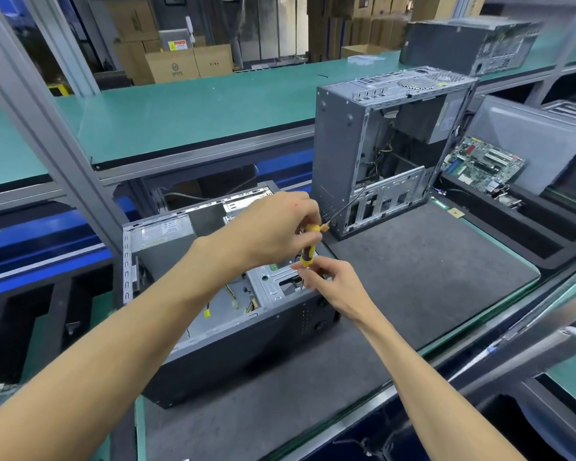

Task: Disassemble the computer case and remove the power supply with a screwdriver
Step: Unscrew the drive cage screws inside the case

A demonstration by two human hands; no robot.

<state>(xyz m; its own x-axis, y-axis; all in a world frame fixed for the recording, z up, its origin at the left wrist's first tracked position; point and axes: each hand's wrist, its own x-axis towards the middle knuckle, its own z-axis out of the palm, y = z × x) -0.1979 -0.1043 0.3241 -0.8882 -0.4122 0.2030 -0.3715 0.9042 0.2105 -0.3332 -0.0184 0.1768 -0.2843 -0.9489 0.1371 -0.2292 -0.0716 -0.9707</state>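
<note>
Two bare hands meet over the open computer case that lies on its side on the dark mat of the surface, at about 7 o'clock from the middle of the scene. The left hand curls its grip around the top of a yellow-and-black screwdriver, which stands nearly upright. The right hand pinches the lower end of the handle between thumb and fingertips, just above a bare metal bracket inside the case. The tip is hidden behind the fingers, so I cannot tell what it touches. The power supply, a grey box with a label, sits in the case's far-left corner, at 10 o'clock from the hands. Loose cables with yellow connectors lie on the case floor. A second case stands upright at 2 o'clock, its side open. Beyond it at 3 o'clock, a green motherboard rests in a black tray.
</note>
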